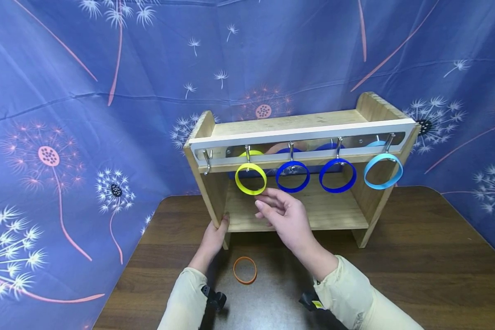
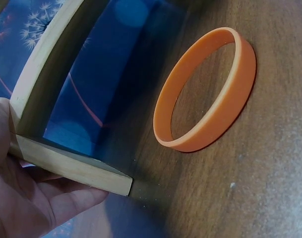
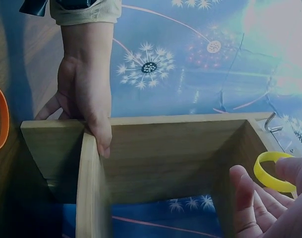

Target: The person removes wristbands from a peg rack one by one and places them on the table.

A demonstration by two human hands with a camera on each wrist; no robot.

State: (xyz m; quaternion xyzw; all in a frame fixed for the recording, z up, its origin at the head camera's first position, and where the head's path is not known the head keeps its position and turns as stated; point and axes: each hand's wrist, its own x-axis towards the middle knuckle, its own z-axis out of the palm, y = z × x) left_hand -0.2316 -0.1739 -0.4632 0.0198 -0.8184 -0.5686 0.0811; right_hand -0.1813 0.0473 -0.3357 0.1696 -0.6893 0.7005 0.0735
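A yellow silicone wristband [image 1: 250, 192] hangs from a hook on the front rail of a small wooden shelf [image 1: 272, 217]. Just below and to its right is my right hand [image 1: 286, 217], thumb and fingers apart and loosely bent. In the right wrist view the thumb overlaps the yellow wristband [image 3: 265, 177]; whether it touches is unclear. My left hand [image 1: 213, 236] grips the lower left side of the shelf, thumb on the inner face. The left wrist view shows those fingers beneath the wooden edge [image 2: 86, 173].
Two dark blue wristbands [image 1: 293, 189] and a light blue one [image 1: 383, 185] hang farther right. Another hook [image 1: 206, 161] is at the rail's left end. An orange wristband [image 1: 245, 282] lies on the brown table [image 1: 437, 256] before the shelf. A patterned blue cloth [image 1: 148, 68] hangs behind.
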